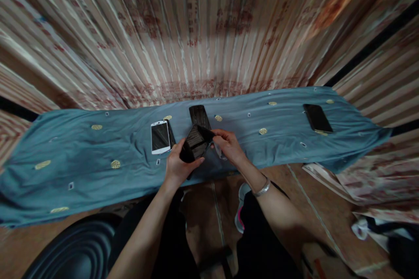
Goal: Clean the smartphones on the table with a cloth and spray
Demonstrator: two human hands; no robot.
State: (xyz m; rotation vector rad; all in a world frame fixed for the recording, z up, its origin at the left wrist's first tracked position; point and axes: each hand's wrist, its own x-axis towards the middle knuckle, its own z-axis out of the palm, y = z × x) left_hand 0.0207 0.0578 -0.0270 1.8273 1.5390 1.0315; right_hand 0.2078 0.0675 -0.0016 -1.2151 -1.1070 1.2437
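My left hand (178, 163) is wrapped around a black phone (197, 140) with a glossy, reflecting face, thumb along its lower edge. The phone is tilted above the front half of the cloth-covered table. My right hand (228, 144) pinches the phone's right corner with its fingertips, where a dark edge stands out like part of a case. A greyish, see-through piece (218, 150) shows just under the right fingers; I cannot tell what it is. Behind the held phone, a dark oblong thing (199, 114) lies on the cloth, partly hidden.
A white phone (160, 137) lies left of my hands, partly over a darker one (171, 134). A black phone (317, 118) rests at the right on the blue cloth (81, 152). A patterned curtain (203, 30) hangs behind; a black ridged round object (75, 248) stands at lower left.
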